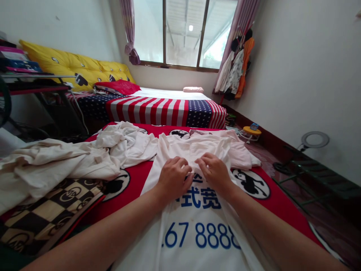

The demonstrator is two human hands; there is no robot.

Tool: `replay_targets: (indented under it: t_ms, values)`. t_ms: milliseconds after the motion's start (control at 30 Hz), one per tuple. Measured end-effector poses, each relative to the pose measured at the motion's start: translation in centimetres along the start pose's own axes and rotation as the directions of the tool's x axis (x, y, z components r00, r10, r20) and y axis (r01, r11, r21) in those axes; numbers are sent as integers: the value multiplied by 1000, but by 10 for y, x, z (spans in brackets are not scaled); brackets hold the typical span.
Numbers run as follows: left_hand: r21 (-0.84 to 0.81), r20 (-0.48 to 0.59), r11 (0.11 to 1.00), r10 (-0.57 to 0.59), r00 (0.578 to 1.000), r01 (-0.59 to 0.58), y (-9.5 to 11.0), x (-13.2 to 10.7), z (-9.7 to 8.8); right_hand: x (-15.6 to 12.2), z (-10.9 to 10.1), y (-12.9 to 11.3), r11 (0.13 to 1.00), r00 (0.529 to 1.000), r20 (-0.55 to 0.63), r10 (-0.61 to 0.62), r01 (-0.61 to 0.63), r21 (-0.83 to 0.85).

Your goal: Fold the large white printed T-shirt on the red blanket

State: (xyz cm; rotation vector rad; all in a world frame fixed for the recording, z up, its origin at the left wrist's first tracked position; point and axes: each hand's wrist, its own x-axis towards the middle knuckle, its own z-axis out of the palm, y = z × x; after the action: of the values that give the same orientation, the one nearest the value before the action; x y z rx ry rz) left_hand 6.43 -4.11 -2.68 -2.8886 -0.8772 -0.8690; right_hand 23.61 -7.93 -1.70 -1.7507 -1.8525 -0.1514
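Note:
A white T-shirt [197, 229] with blue printed characters and digits lies flat on a red blanket [132, 180] in front of me. My left hand [173, 177] and my right hand [216, 171] rest side by side on the shirt's middle, fingers curled and pinching the fabric where its upper part is bunched and folded over. Both forearms reach in from the bottom edge.
A heap of crumpled white clothes [70, 158] lies to the left, over a brown checkered cloth [45, 210]. Beyond stands a bed with a stars-and-stripes cover [158, 107], a red pillow [118, 86] and yellow cushions [73, 64]. A ring light [314, 139] stands at the right wall.

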Motion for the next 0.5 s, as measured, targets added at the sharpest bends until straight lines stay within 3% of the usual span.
replay_targets:
  t_ms: [133,233,367,500]
  values:
    - [-135,36,988,75,997,-69,2,0,11,29,4,15,997,994,-83,-69,66,-45]
    - [-170,124,979,133,983,-111,2,1,18,53,14,27,995,996,-67,54,-59,-79]
    - [-227,146,970,122,982,-87,2,0,19,81,25,37,963,963,47,265,-262,-68]
    - [-274,127,962,33,991,3,3,-1,15,95,33,44,973,969,84,232,-231,-19]
